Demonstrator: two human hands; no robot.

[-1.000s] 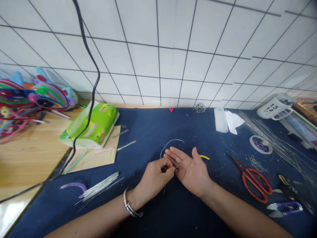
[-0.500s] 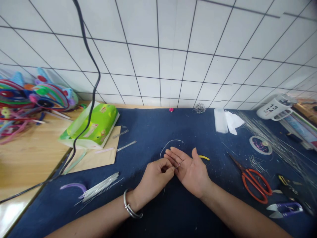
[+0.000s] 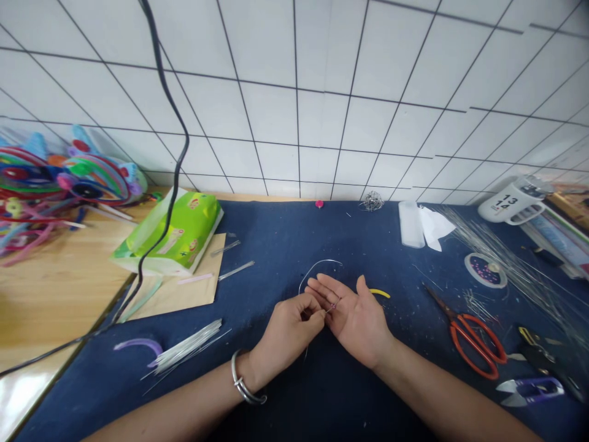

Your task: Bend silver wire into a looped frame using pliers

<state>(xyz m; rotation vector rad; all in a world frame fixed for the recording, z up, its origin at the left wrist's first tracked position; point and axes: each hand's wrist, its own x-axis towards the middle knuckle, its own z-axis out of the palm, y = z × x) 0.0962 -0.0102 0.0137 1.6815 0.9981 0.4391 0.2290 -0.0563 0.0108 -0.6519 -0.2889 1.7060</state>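
While hands (image 3: 292, 325) handle wire (image 3: 313, 266), scissors (image 3: 454, 317) right, green pack (image 3: 196, 221) left

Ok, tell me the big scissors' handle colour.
The handles are orange-red, clearest in the head view.

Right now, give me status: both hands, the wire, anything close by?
Left hand pinching thin wire. Right hand open, palm up, tiny pinkish bead over it. Yellow piece close beside right hand; red-handled scissors farther right.
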